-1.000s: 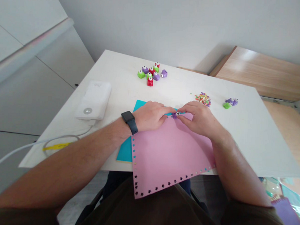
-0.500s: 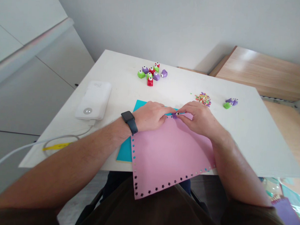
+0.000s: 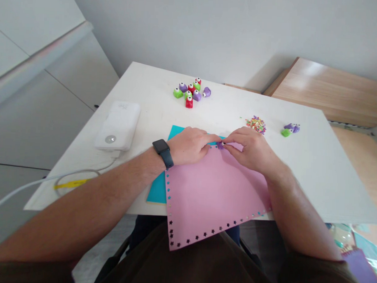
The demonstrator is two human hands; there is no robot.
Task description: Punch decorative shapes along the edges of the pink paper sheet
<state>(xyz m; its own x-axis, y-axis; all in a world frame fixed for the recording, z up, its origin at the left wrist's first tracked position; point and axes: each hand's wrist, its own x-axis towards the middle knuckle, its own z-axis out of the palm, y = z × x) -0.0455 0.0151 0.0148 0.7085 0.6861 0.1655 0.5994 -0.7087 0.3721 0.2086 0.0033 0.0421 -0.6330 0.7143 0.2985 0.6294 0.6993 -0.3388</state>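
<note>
A sheet of pink paper (image 3: 217, 192) with star-shaped holes along its edges lies over a blue sheet or pad (image 3: 158, 188). A small purple craft punch (image 3: 219, 145) with a white knob sits at the paper's far edge. My right hand (image 3: 251, 150) is closed, thumb and forefinger pinching the punch from the right. My left hand (image 3: 191, 145) holds the paper's far edge, its forefinger reaching to the punch and the other fingers curled. The fingers partly cover the punch and that edge.
Several red, green and purple punches (image 3: 189, 92) stand at the back. A pile of coloured paper bits (image 3: 256, 124) and more punches (image 3: 290, 129) lie to the right. A white power bank (image 3: 119, 124) with a cable (image 3: 79, 170) occupies the left of the white table (image 3: 323, 175).
Both hands stay in place around the punch at the paper's far edge. The punch's white knob looks slightly lower; the view has barely shifted.
</note>
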